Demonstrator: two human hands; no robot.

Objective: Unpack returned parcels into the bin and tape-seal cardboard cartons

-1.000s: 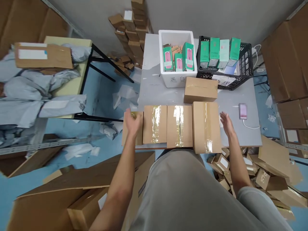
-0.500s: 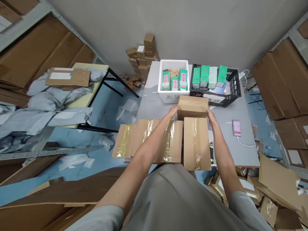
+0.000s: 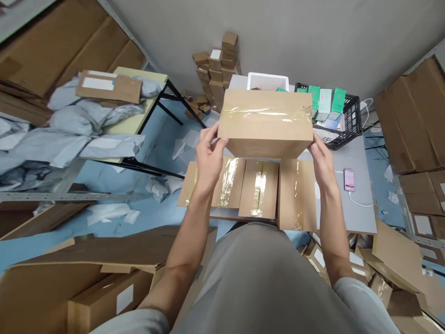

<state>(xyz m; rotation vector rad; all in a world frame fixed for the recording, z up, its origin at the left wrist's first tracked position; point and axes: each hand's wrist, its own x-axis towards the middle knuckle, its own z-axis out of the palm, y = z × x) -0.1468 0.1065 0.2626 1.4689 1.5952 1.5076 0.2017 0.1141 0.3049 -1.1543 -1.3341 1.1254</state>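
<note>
Between my two hands a taped cardboard box (image 3: 266, 125) is held up off the table, close to the camera. My left hand (image 3: 210, 155) is closed on its left end, thumb in front. At the right end, my right hand (image 3: 321, 157) grips the box, its fingers partly hidden behind the edge. Below it, several box flaps or boxes with shiny clear tape line the table's near edge, among them a middle taped piece (image 3: 267, 185) and a right-hand one (image 3: 302, 199). The held box hides much of the table's middle and part of the white foam box (image 3: 267, 81).
A black crate (image 3: 352, 116) holds several green boxes. A phone (image 3: 349, 179) with a white cable lies on the grey table (image 3: 361, 218). Grey parcels cover the side table (image 3: 155, 93) at left. Small boxes (image 3: 219, 69) are stacked by the wall. An open carton (image 3: 52, 287) stands at lower left.
The box has risen from the table toward the camera, both hands still on it, and now shows its long taped face. The view has also shifted slightly.
</note>
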